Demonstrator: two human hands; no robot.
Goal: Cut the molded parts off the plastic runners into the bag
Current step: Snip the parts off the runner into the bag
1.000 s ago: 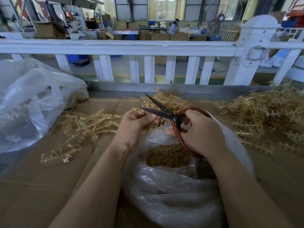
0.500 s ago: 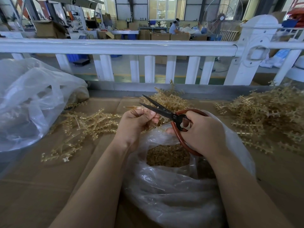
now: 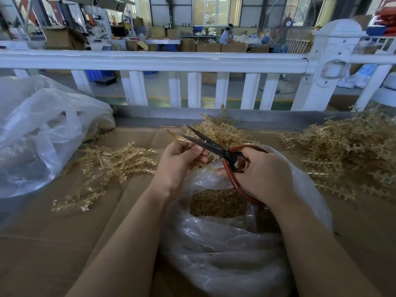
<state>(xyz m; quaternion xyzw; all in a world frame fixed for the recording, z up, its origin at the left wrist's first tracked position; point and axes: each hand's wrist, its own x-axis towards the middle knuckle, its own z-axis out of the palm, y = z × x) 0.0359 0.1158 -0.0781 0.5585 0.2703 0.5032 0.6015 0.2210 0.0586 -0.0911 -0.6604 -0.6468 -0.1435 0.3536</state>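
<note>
Factory floor; the work surface is a flat brown cardboard sheet (image 3: 53, 243) laid in front of a white railing (image 3: 150, 61). The landmark is the clear plastic bag (image 3: 225, 254) standing open at the near centre, its mouth showing a bed of small amber cut parts (image 3: 216, 203). Directly above that mouth the left hand (image 3: 177, 163) pinches a thin amber plastic runner (image 3: 174, 135), fingers curled round its lower end, evidently so that severed parts drop straight into the bag. The right hand (image 3: 263, 174) grips the red-handled black scissors (image 3: 216, 147), fingers through the loop; the blades stand parted about the runner's tip. A cut appears imminent. Left of the bag lie loose amber runners (image 3: 111, 163); beyond it a smaller heap (image 3: 220, 129); to its right a large pile (image 3: 347, 151). Far left of the bag sits a second clear bag (image 3: 42, 129).
</note>
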